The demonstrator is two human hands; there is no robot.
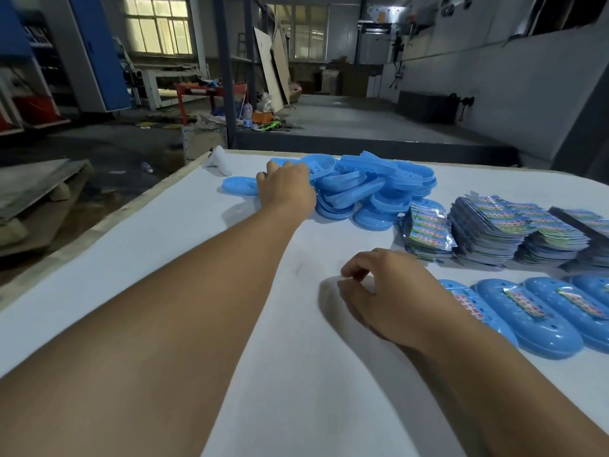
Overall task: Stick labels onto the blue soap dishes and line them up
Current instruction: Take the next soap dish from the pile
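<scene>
The left hand (286, 189) reaches to the heap of blue soap dishes (359, 184) at the table's (197, 258) far side; its fingers are hidden, so its grip cannot be told. The right hand (392, 295) hovers loosely curled, holding nothing, beside labelled dishes (534, 321) lying side by side, long axes running away from the person. Label stacks (494, 232) lie between.

**Left hand at the pile, right hand low on the bench**

The left hand (286, 189) reaches into the heap of unlabelled blue soap dishes (369, 186) at the far side of the white bench (164, 245); its fingertips are hidden. The right hand (392, 291) rests on the bench, fingers loosely curled. Label stacks (494, 232) lie just right of the heap, and labelled dishes (540, 315) sit in a row nearer.
</scene>
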